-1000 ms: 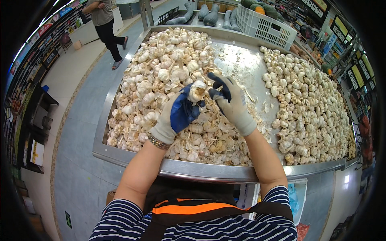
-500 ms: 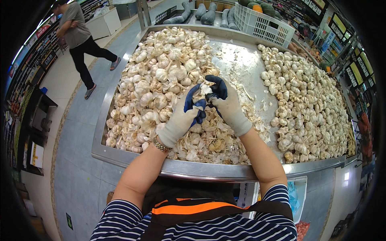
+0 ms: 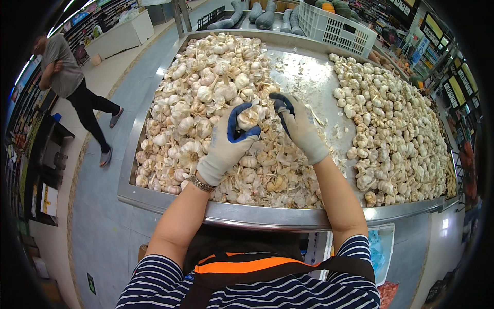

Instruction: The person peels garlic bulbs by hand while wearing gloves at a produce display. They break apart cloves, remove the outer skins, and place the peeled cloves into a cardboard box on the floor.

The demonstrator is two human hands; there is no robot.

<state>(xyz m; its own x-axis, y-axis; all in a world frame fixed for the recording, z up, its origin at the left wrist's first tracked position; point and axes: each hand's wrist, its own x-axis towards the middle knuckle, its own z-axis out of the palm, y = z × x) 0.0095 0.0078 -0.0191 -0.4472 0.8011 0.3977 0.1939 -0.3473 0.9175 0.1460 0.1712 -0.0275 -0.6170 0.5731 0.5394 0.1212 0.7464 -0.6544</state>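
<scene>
A garlic bulb sits in my left hand, with the blue-coated thumb and fingers closed round it. My right hand, in a matching white glove with blue-coated fingers, is just to its right, fingers curved and apart, with nothing visible in them. Both hands are over a large heap of garlic bulbs on a metal display table. Under and between them lie loose papery garlic skins. A second heap of garlic bulbs covers the table's right side.
A strip of bare metal with scattered skins separates the heaps. Behind the table are a white plastic crate and several long grey-green gourds. A passer-by walks on the left. A white bin with blue plastic stands below right.
My hands, together round the garlic before, have parted; the bulb stays in my left hand and my right has moved off to the right. The passer-by has moved left and nearer.
</scene>
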